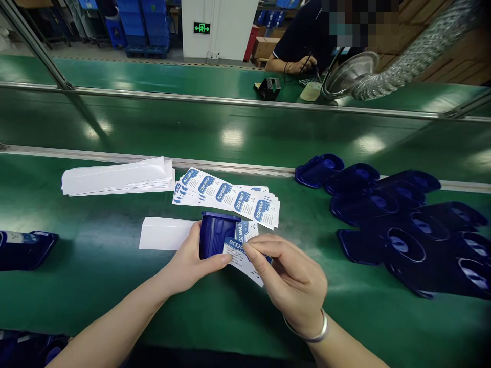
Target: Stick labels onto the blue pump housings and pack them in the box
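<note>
My left hand (192, 266) is closed round a dark blue plastic housing (218, 230), its thumb at the edge of a printed label. Between the thumb and forefinger of my right hand (291, 281) is pinched that blue-and-white label (241, 260), held against the front of the housing; whether it is stuck down I cannot tell. Just behind the hands lies a white strip (166, 234), with printed labels showing at its right end. A fanned pile of label sheets (230, 197) lies farther back, next to a stack of blank white strips (118, 176).
Several blue housings (406, 220) cover the bench's right side, and another housing (26, 249) lies at the left edge. A metal rail (230, 99) crosses behind the green bench. Beyond it sit a co-worker (299, 38) and a silver exhaust duct (418, 61).
</note>
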The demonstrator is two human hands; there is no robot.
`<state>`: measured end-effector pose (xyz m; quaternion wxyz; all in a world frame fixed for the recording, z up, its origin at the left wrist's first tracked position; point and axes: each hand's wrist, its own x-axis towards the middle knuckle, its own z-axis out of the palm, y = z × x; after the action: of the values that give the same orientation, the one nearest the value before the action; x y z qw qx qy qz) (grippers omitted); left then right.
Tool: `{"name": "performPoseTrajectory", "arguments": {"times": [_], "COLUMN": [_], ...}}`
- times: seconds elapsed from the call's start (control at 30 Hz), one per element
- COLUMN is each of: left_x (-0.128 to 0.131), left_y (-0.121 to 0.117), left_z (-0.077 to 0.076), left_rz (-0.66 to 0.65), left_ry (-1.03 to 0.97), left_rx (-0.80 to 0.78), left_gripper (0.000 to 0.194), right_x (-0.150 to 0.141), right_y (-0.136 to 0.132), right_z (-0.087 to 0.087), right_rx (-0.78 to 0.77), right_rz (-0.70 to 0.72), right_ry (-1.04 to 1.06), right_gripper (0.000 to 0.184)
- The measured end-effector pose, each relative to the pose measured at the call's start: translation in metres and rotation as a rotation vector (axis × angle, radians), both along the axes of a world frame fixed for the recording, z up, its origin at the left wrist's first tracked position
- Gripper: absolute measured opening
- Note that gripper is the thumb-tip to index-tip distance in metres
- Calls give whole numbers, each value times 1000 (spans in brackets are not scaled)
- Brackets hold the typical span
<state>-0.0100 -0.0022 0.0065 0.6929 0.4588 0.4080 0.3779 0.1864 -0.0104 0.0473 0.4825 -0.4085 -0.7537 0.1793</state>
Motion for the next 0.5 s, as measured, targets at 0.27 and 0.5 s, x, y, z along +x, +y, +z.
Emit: {"name": "performPoseTrajectory", "arguments": {"times": [0.27,0.5], "left_x": [1,2], "left_y": [-1,-3], "left_z": [-1,-1], "left_rz": [-34,-20], "left_ry": [-95,-142], "left_rx": [-22,-10], "left_gripper": [66,65], "right_x": [7,8], "right_y": [11,15], "right_z": [-8,-16], "right_rx": [-382,-630], "right_rz": [-85,-87], "right_ry": [193,362], "right_gripper": [8,17]}}
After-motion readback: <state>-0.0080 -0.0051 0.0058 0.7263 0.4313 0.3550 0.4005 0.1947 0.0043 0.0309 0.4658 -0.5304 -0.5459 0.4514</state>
